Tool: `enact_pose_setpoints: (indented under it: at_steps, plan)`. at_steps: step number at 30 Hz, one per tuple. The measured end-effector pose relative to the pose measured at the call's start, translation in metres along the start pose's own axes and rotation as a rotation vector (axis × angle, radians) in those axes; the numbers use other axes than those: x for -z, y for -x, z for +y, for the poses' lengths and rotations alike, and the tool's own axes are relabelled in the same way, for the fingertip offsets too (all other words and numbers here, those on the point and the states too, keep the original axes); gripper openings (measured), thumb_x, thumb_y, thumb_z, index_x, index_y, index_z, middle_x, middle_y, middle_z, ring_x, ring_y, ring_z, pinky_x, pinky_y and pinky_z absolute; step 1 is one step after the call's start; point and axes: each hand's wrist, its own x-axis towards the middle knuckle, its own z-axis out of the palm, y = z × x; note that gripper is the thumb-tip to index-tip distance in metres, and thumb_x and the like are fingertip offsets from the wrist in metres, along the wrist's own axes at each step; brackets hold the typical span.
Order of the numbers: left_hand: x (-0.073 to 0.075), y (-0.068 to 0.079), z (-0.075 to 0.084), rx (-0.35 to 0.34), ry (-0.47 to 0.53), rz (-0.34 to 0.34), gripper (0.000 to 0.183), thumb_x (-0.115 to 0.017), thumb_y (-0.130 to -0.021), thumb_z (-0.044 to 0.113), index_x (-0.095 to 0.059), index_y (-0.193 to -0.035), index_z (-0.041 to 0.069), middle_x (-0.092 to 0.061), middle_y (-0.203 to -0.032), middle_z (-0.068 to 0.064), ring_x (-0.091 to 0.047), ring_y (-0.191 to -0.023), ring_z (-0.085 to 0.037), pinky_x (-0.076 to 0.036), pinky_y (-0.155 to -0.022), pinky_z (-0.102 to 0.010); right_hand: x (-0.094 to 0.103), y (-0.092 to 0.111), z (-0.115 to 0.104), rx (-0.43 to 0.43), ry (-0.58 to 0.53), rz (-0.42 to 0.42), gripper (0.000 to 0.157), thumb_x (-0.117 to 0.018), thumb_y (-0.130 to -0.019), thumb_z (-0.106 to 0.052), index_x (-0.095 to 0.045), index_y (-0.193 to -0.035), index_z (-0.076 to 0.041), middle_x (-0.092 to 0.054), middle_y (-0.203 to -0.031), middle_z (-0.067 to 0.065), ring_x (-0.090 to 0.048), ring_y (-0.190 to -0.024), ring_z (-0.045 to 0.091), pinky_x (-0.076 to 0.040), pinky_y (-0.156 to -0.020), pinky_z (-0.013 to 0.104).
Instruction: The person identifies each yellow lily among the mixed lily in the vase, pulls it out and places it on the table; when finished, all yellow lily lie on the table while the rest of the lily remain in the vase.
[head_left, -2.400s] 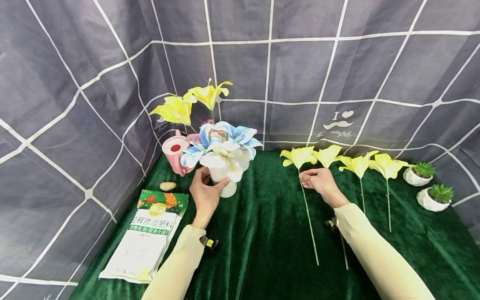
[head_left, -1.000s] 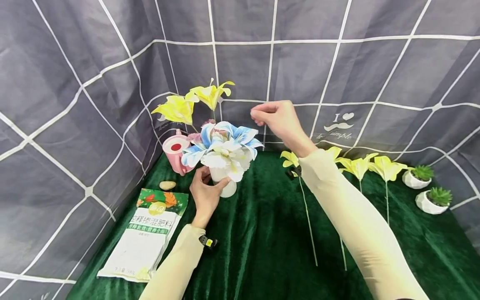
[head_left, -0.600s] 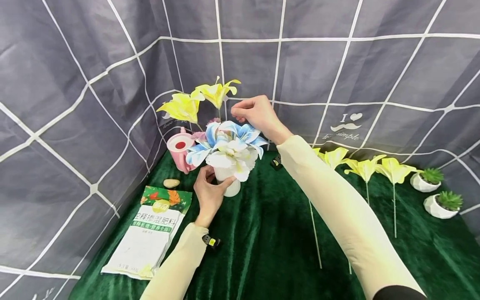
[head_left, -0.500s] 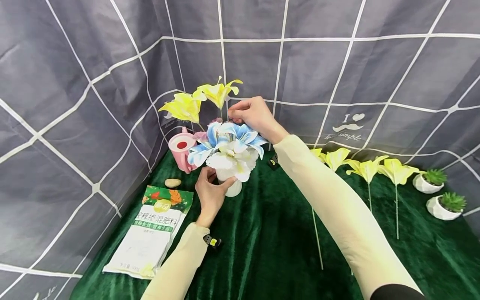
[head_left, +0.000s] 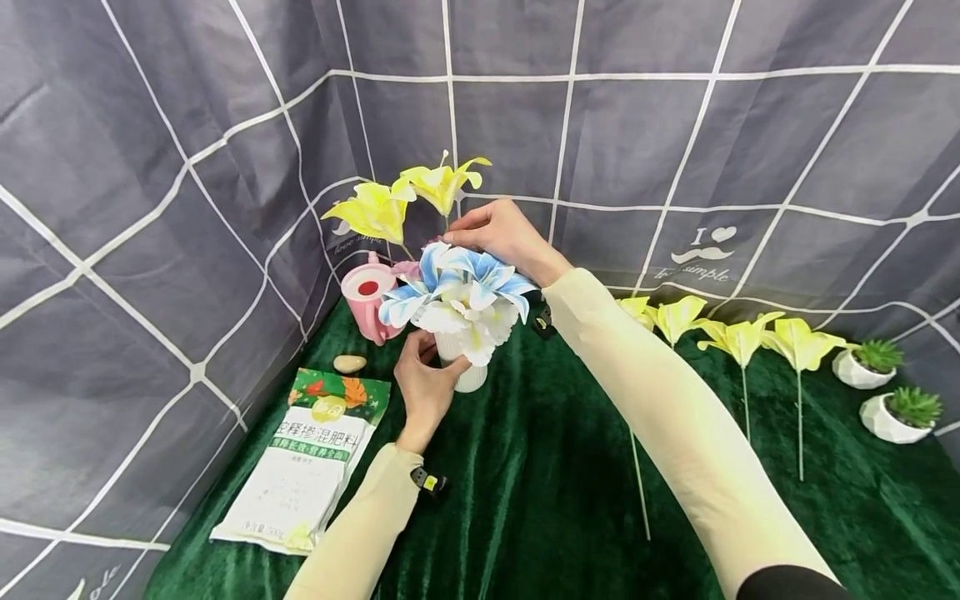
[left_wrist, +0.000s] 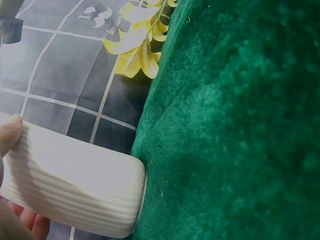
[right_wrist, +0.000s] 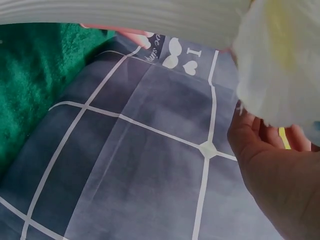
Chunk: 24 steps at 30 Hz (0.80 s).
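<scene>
Head: clamping fingers of left hand (head_left: 427, 388) on white vase (head_left: 472, 380), likely for steadiness; holding fingers of right hand (head_left: 508, 237) together at stem of yellow lily (head_left: 444, 185), cannot tell if pinching. Left wrist: resting vase on green cloth (left_wrist: 225, 125). Right wrist: tucking fingers partly behind white bloom (right_wrist: 275, 65).

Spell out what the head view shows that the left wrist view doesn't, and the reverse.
Head view only: the right hand, blue flowers, white flower, pink container, stone, printed bag and two potted succulents.

Left wrist view only: the tips of the fingers of the left hand coming round the far side of the white vase.

Both: the left hand holding that ribbed vase, some yellow flowers, the green cloth and the gridded curtain.
</scene>
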Motion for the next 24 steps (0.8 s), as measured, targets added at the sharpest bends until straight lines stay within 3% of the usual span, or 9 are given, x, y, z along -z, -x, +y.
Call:
enact_pose_setpoints:
  at_steps: [7,14,24]
  plan:
    - [-0.001,0.0,0.0,-0.008,0.01,0.004,0.052,-0.093,-0.067,0.017,-0.064,-0.109,0.007,-0.07,-0.106,-0.013,-0.071,-0.101,-0.027,-0.06,-0.094,-0.043,0.002,0.005,0.005,0.012,-0.051,0.025,0.019,-0.078,-0.088,-0.029,-0.08,-0.101,-0.015,-0.079,-0.099,0.001,-0.07,-0.086,0.014,-0.056,-0.07,0.024]
    - [-0.002,0.001,0.001,-0.029,0.028,0.019,0.049,-0.092,-0.066,0.012,-0.064,-0.107,0.005,-0.07,-0.104,-0.013,-0.071,-0.098,-0.028,-0.06,-0.091,-0.048,0.005,0.01,0.009,0.045,-0.137,0.091,0.021,-0.074,-0.091,-0.021,-0.077,-0.106,-0.007,-0.075,-0.085,-0.001,-0.064,-0.072,0.012,-0.054,-0.065,0.023]
    - [-0.001,0.0,0.001,-0.031,0.02,0.017,0.048,-0.091,-0.066,0.01,-0.064,-0.106,0.004,-0.07,-0.102,-0.014,-0.071,-0.099,-0.026,-0.06,-0.092,-0.045,0.013,0.019,0.007,0.084,-0.296,0.149,0.02,-0.07,-0.094,-0.009,-0.073,-0.108,0.004,-0.076,-0.086,0.002,-0.074,-0.076,0.013,-0.062,-0.074,0.027]
